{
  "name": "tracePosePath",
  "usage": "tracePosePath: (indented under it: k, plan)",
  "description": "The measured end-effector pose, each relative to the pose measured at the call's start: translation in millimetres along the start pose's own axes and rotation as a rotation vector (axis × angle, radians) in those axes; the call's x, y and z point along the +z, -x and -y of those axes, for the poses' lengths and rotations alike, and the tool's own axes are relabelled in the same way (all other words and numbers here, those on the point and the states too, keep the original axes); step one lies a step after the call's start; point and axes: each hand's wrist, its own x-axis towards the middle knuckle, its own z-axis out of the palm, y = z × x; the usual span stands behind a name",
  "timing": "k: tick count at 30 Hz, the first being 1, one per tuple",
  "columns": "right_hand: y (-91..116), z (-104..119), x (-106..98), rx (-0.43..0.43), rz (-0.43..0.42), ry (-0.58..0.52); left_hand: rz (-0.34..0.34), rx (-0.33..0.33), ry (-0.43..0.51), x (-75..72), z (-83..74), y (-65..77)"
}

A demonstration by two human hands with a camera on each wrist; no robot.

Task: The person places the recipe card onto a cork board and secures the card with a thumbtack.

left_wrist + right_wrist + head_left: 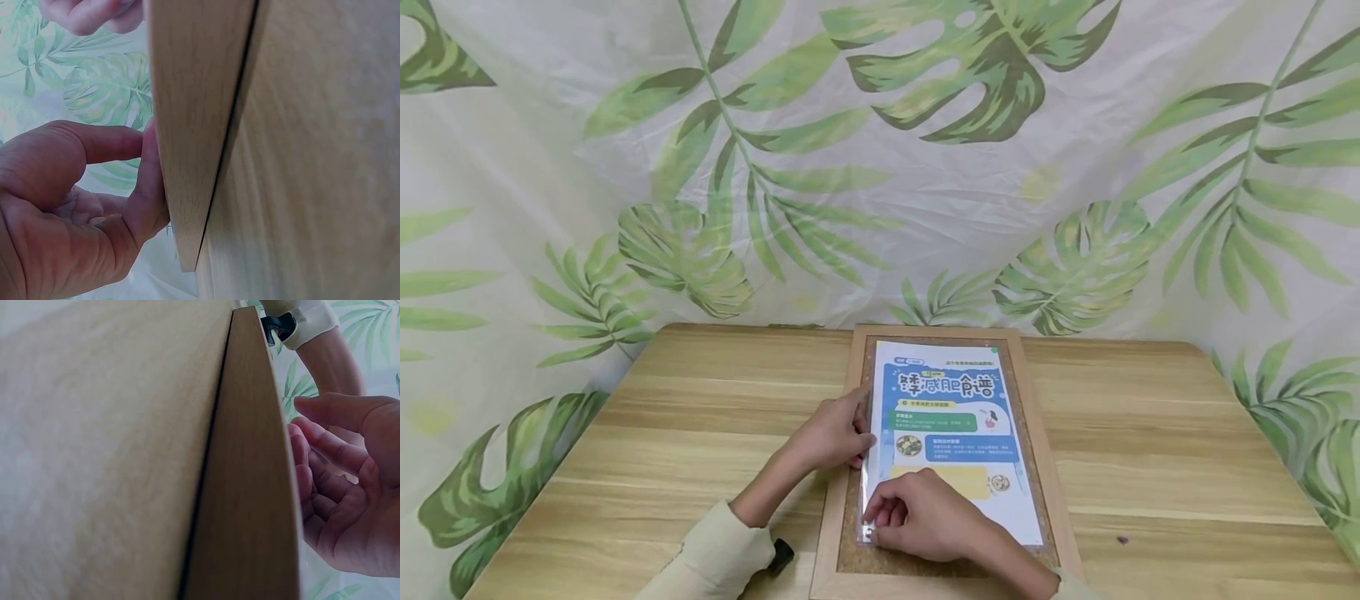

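A printed sheet (955, 508) with a blue banner, seemingly in a clear sleeve, lies on a wood-framed cork board (917, 560). At the sheet's left edge rests my left hand (835, 429), thumb and fingertips spread apart along it. My right hand (925, 512) is at the sheet's lower left corner, where thumb and forefinger pinch a small shiny pin (868, 531), mostly hidden by the fingers. A green pin (995, 350) marks the upper right corner. In the wrist views, the frame side (194, 125) blocks the sheet from sight, and curled fingers (328, 481) show on the right hand.
The board lies on a wood-grain table (1150, 442). A small dark speck (1122, 540) is to the right of the board. A black object (781, 556) shows beside the left sleeve. A leaf-patterned curtain (940, 208) hangs behind and at both sides.
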Motion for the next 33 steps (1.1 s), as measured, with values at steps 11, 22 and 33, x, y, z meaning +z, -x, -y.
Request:
tracePosePath:
  k: [11,22,33]
  plan:
    - [7,0,-5,-0.007,0.015,-0.005,0.017,-0.037,-0.002,-1.3,2.5,-3.3]
    - [27,-5,-25,0.025,-0.026,-0.021,0.033,-0.080,0.036,-2.4,1.8,-5.4]
    - [65,-17,-59,0.081,-0.134,0.071,0.022,-0.087,0.004,-0.2,0.4,-6.5]
